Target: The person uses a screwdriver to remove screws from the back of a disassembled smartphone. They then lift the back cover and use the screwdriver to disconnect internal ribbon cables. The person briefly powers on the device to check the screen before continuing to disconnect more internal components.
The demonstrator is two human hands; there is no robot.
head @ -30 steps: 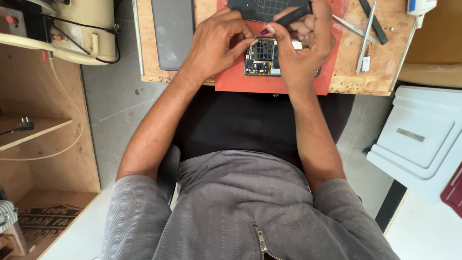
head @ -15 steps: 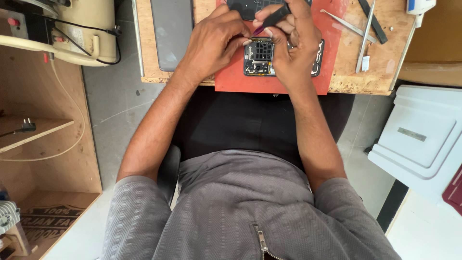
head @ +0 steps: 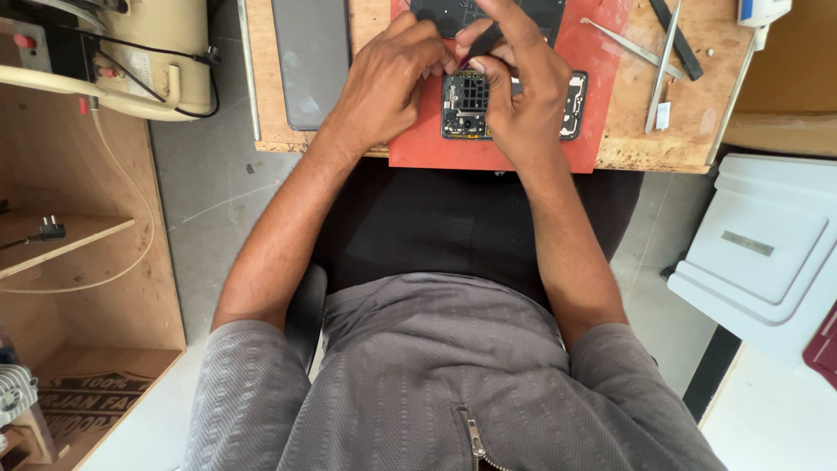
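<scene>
An opened phone [head: 466, 106] with its circuit boards bare lies on a red mat [head: 427, 148] on a wooden table [head: 628, 131]. My left hand [head: 388, 83] rests at the phone's upper left corner, fingertips pinched at its edge. Over the phone's middle, my right hand [head: 519, 83] is closed on a thin dark tool [head: 484, 39] whose tip points at the same corner. A dark back cover [head: 436, 10] lies just beyond the phone, partly hidden by my fingers.
A dark flat panel [head: 309, 61] lies on the table's left part. Metal tweezers [head: 664, 52] and a dark pry tool [head: 676, 26] lie to the right. A cream-coloured machine [head: 148, 52] stands at the left, a white box [head: 758, 244] at the right.
The view has shifted a little, so the table sits lower in the picture. Both hands stay at the phone's upper left corner; my right hand's fingers have shifted on the tool.
</scene>
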